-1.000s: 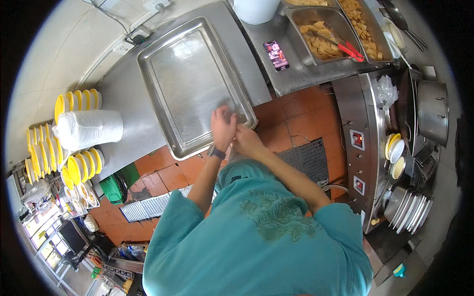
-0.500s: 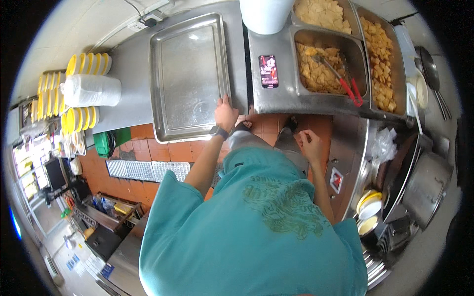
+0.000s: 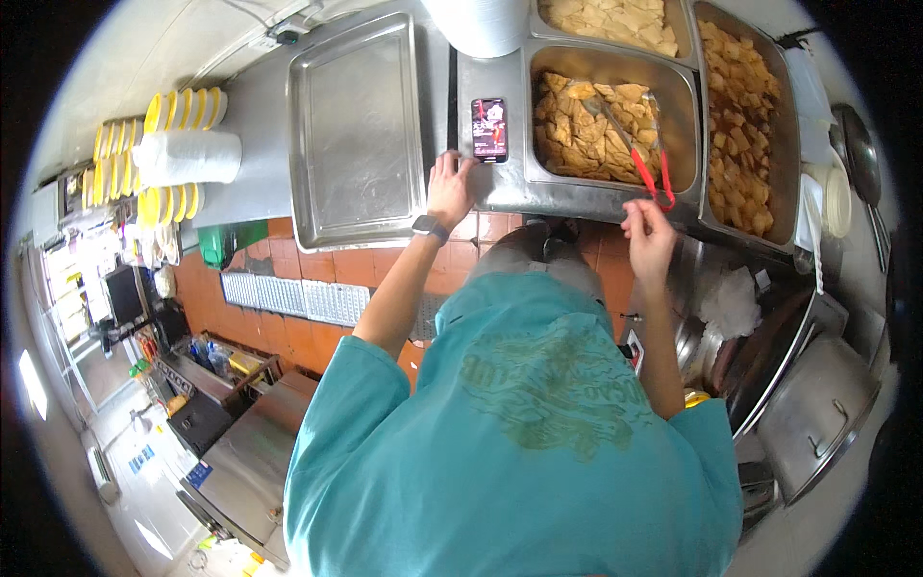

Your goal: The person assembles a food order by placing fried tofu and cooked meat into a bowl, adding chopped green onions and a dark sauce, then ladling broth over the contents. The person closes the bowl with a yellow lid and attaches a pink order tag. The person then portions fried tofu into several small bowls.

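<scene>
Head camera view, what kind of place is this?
Most likely a commercial kitchen: a deep metal pan of food, red-handled tongs resting in it, and rows of stacked yellow-and-white dishes.

Stacked yellow-and-white dishes [image 3: 185, 109], green bin [image 3: 229, 244], orange tiled floor [image 3: 288, 337], metal grating [image 3: 332, 301]

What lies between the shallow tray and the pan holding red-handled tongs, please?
The head view shows a phone there, a white container beyond it and the left hand nearer.

left hand [image 3: 449, 189] palm down, right hand [image 3: 651, 242] loosely curled, forearms [image 3: 397, 296] apart, both pointing forward
</scene>
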